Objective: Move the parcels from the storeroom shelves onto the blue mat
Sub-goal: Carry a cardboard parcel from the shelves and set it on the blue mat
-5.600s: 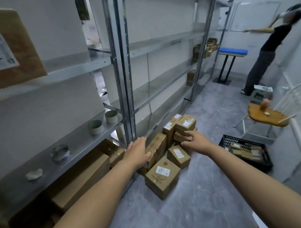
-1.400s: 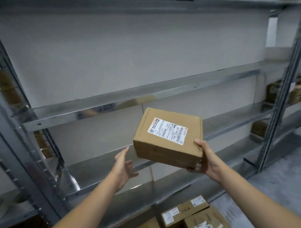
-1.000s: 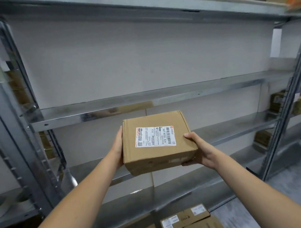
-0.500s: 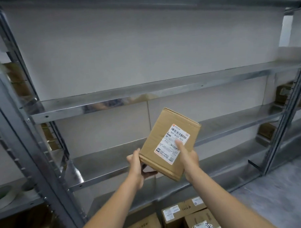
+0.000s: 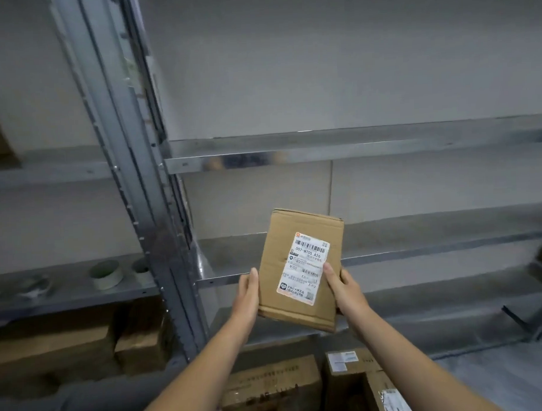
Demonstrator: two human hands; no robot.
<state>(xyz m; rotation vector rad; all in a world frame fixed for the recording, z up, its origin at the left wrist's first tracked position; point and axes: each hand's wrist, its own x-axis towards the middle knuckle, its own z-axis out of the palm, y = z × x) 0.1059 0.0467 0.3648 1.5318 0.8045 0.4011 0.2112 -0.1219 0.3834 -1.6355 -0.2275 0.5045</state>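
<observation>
- Storeroom bay: grey wall, galvanised metal shelving [image 5: 384, 140], and a steel upright [image 5: 147, 209] splitting the left and right sections.
- The brown cardboard parcel [image 5: 300, 299] is held in the air in front of the middle shelf, resting on no shelf. It stands on end, slightly tilted, w/ its shipping label [image 5: 308, 267] facing the camera.
- The left grip [image 5: 246, 293] clasps the parcel's left edge, thumb laid along the front. The other fingers are hidden behind the box.
- The right grip [image 5: 343, 290] pinches the right side, thumb on the label's edge and the rest of the fingers behind.
- The blue mat is not in view, so the carry is prob. the whole job left for this parcel.
- Risk 1: both holds sit low on the box, so the top half is unsupported. A quick turn could tip it fwd out of the thumbs.
- Risk 2: the shelf lip and upright are near, so swinging round could clip a corner and knock the parcel loose.
- Risk 3: floor cartons [image 5: 270, 386] lie just below and in front of the person, a trip hazard when stepping away w/ eyes on the label.
- Also there: tape rolls [image 5: 107, 274] on the left-bay shelf, and more boxes under it.
</observation>
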